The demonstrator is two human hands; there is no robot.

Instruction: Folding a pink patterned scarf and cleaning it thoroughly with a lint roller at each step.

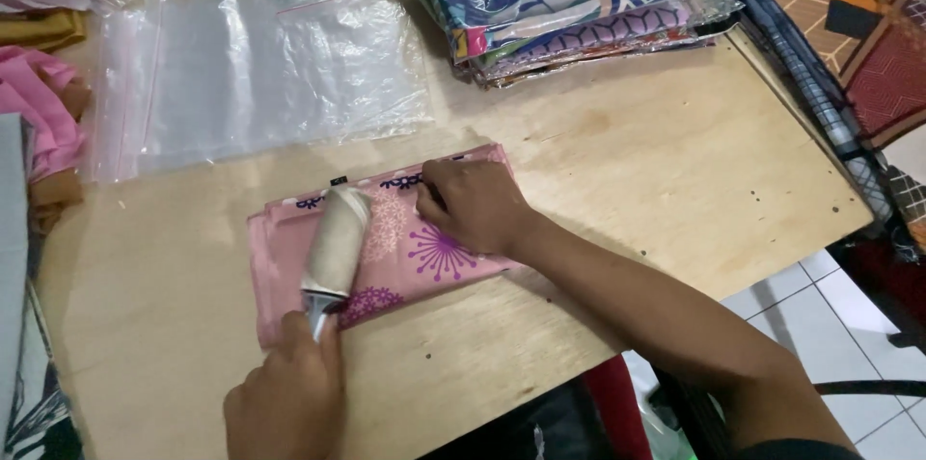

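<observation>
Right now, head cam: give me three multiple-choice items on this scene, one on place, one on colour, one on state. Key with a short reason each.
1. Where does the empty clear plastic bag lie?
A. beyond the folded cloth, toward the table's far edge
B. on the floor tiles
C. on top of the cloth stack

2. What colour is the folded cloth under the hands?
A. plain green
B. pink with purple floral prints
C. black and white

3. What is the left hand doing?
A. resting open on the table
B. lifting the plastic bag
C. closed round the handle of a roller lying on the cloth

Key: 1 A, the bag lies flat on the wooden table behind the cloth. 2 B, pink ground with purple bursts shows. 3 C, its grip wraps the handle while the right hand presses the cloth flat.
</observation>
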